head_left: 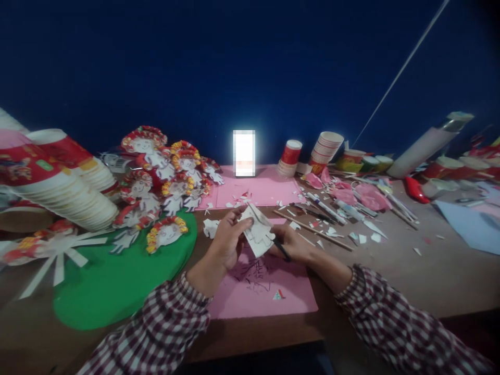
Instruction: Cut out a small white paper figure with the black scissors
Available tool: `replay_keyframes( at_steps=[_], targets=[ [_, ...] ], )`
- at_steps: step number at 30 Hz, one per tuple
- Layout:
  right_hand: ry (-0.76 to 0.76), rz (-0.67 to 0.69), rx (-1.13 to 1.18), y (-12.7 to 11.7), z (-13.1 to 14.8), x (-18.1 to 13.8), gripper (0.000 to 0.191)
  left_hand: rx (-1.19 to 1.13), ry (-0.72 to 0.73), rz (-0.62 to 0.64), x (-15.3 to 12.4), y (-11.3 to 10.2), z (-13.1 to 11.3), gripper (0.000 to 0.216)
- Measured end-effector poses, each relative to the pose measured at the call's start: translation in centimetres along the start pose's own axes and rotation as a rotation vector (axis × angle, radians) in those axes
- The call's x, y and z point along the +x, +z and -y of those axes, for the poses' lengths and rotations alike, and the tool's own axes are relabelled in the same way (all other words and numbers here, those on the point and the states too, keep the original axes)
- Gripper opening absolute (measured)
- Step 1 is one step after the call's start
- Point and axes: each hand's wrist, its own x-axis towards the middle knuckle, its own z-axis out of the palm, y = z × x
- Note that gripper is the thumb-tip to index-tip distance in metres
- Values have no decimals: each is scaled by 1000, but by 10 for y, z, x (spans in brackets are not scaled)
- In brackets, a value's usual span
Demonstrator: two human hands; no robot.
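Observation:
My left hand (226, 239) pinches a small piece of white paper (258, 237), which bears faint drawn lines and a wavy edge. My right hand (292, 244) is closed on a pair of scissors (282, 249) with dark handles; part of a blade shows against the paper. Below both hands lies a pink sheet (273, 297) with dark scribbles and a small coloured scrap (278, 295). A white paper cutout (211, 227) rests just left of my left hand.
Decorated paper figures (175, 192) crowd a green sheet (125, 291) on the left, beside stacked paper cups (74, 192). More cup stacks (327, 148) stand at the back. Pens (327, 208), a thin stick (316, 230), pink crumpled paper (373, 195) and white scraps lie on the right.

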Motion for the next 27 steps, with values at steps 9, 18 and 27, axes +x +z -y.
replay_keyframes(
  at_steps=[9,18,27],
  targets=[
    [-92,39,2,1,6,-1,32,-73,-65,19,-4,2,-3,49],
    [-152,41,37,2,-2,3,27,-39,-4,2,-4,6,-2,45],
    [-123,50,10,2,9,0,29,6,8,34,-1,1,1,39]
  ],
)
